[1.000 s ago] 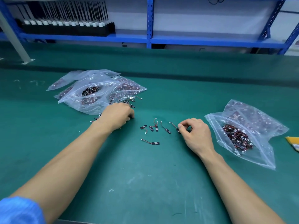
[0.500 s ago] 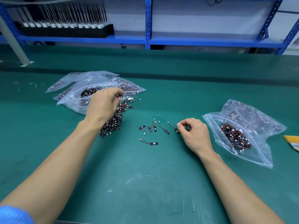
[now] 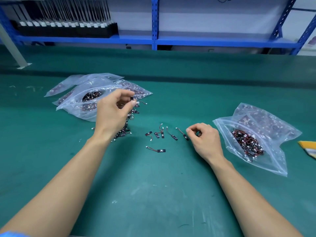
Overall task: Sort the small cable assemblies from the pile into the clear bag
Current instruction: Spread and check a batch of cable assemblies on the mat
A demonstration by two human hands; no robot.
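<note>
My left hand [image 3: 114,112] is raised above the pile of small cable assemblies [image 3: 127,129] and pinches one black-tagged assembly [image 3: 132,99] between thumb and fingers. Several loose assemblies [image 3: 162,134] lie spread on the green mat between my hands, one more [image 3: 156,149] nearer to me. My right hand [image 3: 204,139] rests on the mat with fingers curled, its fingertips at the end of the rightmost loose assembly [image 3: 183,134]. A clear bag [image 3: 266,151] holding many red-and-black assemblies lies to the right of that hand, mouth towards me.
A heap of clear bags [image 3: 89,93] with more assemblies lies behind my left hand. A yellow object [image 3: 308,148] pokes in at the right edge. Blue shelving [image 3: 154,40] with a black rack of white-tipped parts [image 3: 65,26] runs along the back.
My left hand rose from the pile and moved back and up, lifting one assembly; the pile it covered now shows. My right hand stayed in place.
</note>
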